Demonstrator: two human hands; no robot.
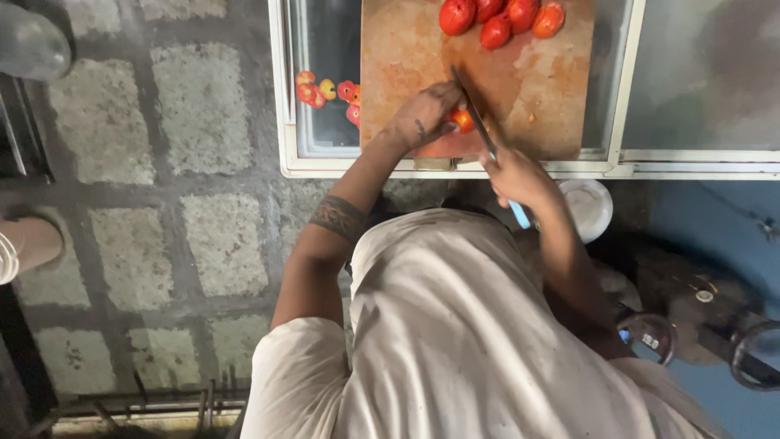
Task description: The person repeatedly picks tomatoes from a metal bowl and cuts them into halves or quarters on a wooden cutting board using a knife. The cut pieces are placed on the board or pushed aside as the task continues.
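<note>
Tomato (462, 120) pinned on cutting board (520, 81) by left hand (424, 114); right hand (513, 172) clenched around knife (475, 114)

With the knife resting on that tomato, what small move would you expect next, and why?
Probably a press of the knife down through the tomato. The left hand pins the tomato on the cutting board, the blade lies across it, and the right hand grips the handle. Whole tomatoes wait at the board's far end.

Bare cutting board (422, 49) lies open (left half); whole tomatoes (500, 20) crowd its far edge.
</note>
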